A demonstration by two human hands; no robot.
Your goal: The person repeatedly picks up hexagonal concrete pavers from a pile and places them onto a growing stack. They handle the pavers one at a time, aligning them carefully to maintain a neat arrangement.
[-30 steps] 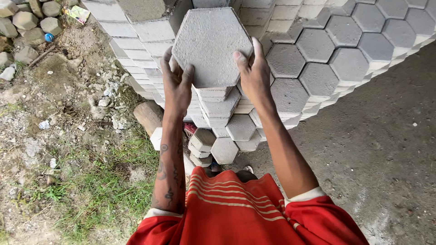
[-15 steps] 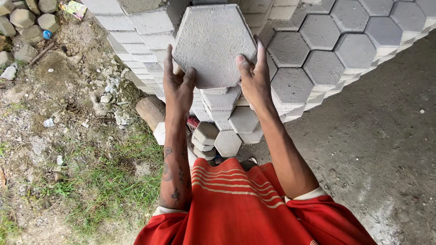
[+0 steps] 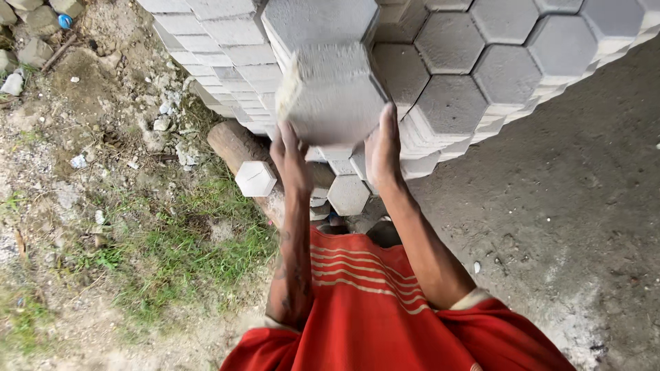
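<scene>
The head view looks down over a red shirt (image 3: 385, 323) with pale stripes to two bare forearms raised toward a grey hexagonal paving block (image 3: 333, 96). The block is cast concrete, matte and grainy, with flat faces and crisp edges; it is tilted so that one broad face and a pale, rough side edge both show. The left hand (image 3: 292, 161) presses against its lower left edge, fingers spread upward along the underside, and the right hand (image 3: 383, 148) clamps its lower right edge, fingers curled flat against the side; both are closed on the block and carry it between them, in the air in front of the stack of hexagonal pavers (image 3: 481, 69). That stack fills the top of the view, its top faces fitted like honeycomb, its left flank showing thin layered edges. The stack is cut off by the upper edge. Below the hands lie loose blocks, among them a small white hexagonal one (image 3: 256, 178) resting by a round brown log (image 3: 234, 144), partly hidden behind the left arm. To the left is rubble-strewn dirt and patchy grass (image 3: 158, 247); to the right, a dark, rough concrete floor (image 3: 570, 206). The fingertips of both hands are hidden behind the block.
</scene>
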